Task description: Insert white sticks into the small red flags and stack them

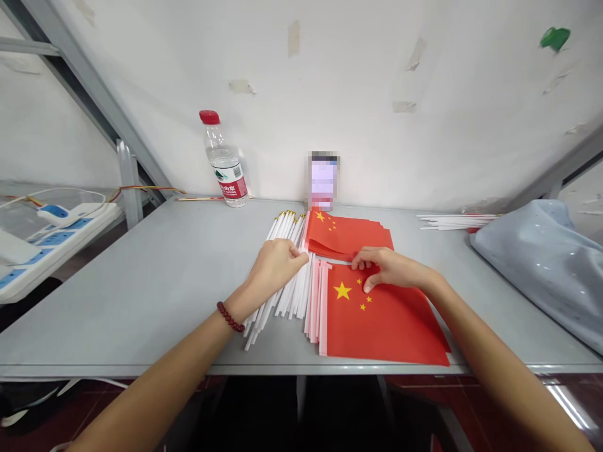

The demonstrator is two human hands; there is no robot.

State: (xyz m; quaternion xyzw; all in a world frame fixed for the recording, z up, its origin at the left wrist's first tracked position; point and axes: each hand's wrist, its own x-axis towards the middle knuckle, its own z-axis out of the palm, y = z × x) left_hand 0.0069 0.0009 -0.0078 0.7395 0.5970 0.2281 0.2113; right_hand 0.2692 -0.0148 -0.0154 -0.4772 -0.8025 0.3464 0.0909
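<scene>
My left hand [281,258] is closed in a pinch above a bundle of white plastic sticks [296,295] with gold tips. Its fingertips are by the left edge of an upper stack of red flags [351,232] with yellow stars. What the pinch holds, if anything, is hidden. A second stack of red flags [384,329] lies nearer to me, with pale sleeve edges on its left side. Over the top of that stack my right hand [389,267] is curved, thumb and fingers apart, the thumb near the small stars. It holds nothing that I can see.
A water bottle [226,169] with a red cap stands at the back left, and a phone [323,182] leans on the wall. At right, more white sticks [455,221] lie beside a light-blue cloth [537,257]. A power strip [56,245] is at far left.
</scene>
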